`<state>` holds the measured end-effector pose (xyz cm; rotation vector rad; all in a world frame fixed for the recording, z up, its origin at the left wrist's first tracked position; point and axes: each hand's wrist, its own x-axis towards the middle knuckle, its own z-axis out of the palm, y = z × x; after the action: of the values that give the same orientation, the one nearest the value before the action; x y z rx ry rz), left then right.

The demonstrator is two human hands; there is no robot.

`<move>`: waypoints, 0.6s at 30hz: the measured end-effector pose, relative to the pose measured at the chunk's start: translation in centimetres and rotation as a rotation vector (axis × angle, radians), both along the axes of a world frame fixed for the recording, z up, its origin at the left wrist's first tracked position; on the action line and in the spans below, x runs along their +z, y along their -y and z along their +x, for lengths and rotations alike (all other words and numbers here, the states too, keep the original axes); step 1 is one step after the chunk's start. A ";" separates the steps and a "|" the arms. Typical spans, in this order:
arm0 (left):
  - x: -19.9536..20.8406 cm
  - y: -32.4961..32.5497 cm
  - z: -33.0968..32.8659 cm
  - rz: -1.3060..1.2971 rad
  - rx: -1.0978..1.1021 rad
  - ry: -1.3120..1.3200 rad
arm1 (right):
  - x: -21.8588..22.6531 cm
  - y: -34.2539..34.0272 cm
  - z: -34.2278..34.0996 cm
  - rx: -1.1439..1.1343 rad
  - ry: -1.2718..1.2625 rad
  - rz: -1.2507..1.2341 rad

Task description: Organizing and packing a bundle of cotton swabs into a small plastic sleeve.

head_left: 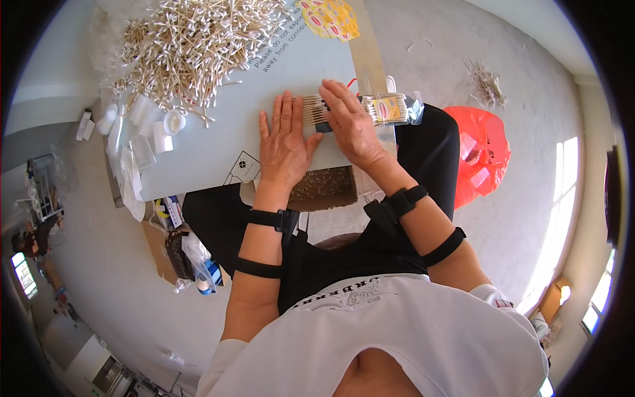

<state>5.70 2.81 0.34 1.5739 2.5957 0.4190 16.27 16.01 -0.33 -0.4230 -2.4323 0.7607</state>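
Observation:
A flat row of cotton swabs [315,110] lies on the grey table near its right edge. Its right end is in a clear bag with a yellow label [387,109], and the bag's tip sticks out past the table. My left hand [286,139] rests flat with fingers stretched out, its edge against the left end of the row. Over the middle of the row lies my right hand [354,126], fingers extended and touching the pack from above. The swabs beneath that hand are hidden, as is a dark piece partly under it.
A big heap of loose cotton swabs [198,46] covers the table's far left, with white rolls [165,131] and clear plastic beside it. Yellow labels [329,18] lie at the far edge. Below the table's near edge is an open cardboard box [324,188]; a red bag [479,155] stands right.

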 end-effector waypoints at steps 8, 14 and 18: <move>0.0 -0.3 0.4 -0.019 -0.009 -0.006 | 0.8 -5.5 5.7 -0.262 0.370 0.305; -0.1 -2.1 2.5 -0.042 -0.017 0.003 | -0.7 -5.8 6.8 -0.224 0.381 0.064; 0.0 -3.9 4.6 -0.025 -0.056 0.064 | -1.0 -5.7 6.7 -0.229 0.354 0.003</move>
<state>10.30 6.72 0.30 1.5940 2.4934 0.4234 23.00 21.71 -1.29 -0.8833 -2.6421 0.6240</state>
